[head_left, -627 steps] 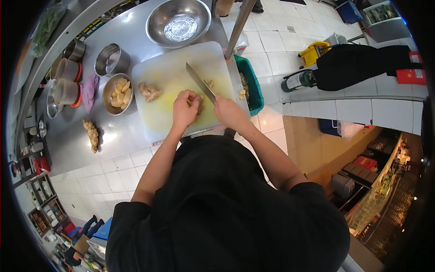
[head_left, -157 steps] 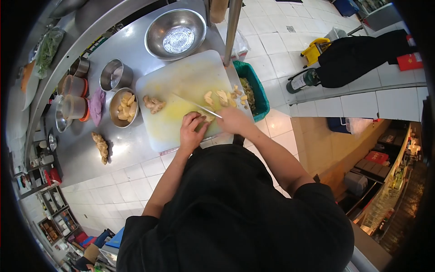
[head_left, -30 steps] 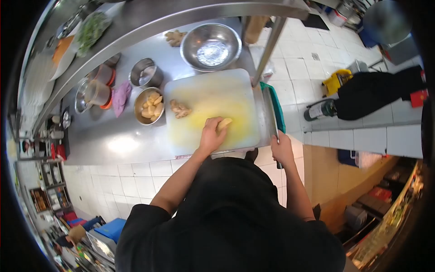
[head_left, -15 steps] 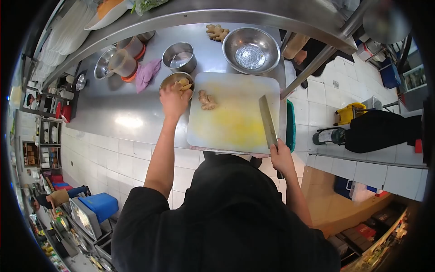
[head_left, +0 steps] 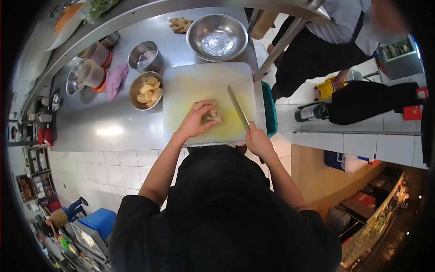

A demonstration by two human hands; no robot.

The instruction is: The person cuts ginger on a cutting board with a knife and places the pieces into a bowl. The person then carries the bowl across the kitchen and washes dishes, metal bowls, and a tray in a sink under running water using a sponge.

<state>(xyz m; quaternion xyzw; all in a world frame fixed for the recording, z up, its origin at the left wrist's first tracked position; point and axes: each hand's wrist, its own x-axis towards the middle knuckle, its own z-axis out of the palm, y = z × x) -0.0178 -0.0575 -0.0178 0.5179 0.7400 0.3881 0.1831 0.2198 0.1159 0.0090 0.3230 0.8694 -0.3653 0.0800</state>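
Note:
On the yellow-stained white cutting board (head_left: 181, 77), my left hand (head_left: 195, 121) has its fingers curled round an unpeeled piece of ginger (head_left: 215, 114), partly covering it. My right hand (head_left: 260, 141) grips the handle of a large kitchen knife (head_left: 238, 106). Its blade is over the board's right part, pointing away from me, apart from the ginger. Peeled ginger pieces (head_left: 147, 94) fill a small metal bowl (head_left: 136, 102) touching or close to the board's left edge.
Behind the board stand a metal pot (head_left: 145, 56), a wide metal bowl (head_left: 194, 43) and more ginger root (head_left: 180, 25). A pink cloth (head_left: 117, 81) and plastic containers (head_left: 92, 73) lie left. A steel shelf edge (head_left: 149, 10) runs overhead. A person in an apron (head_left: 312, 52) stands at right.
My left hand has left the small bowl and come to the ginger on the board, which now lies nearer me. My right hand still holds the knife. A person has come into view at right.

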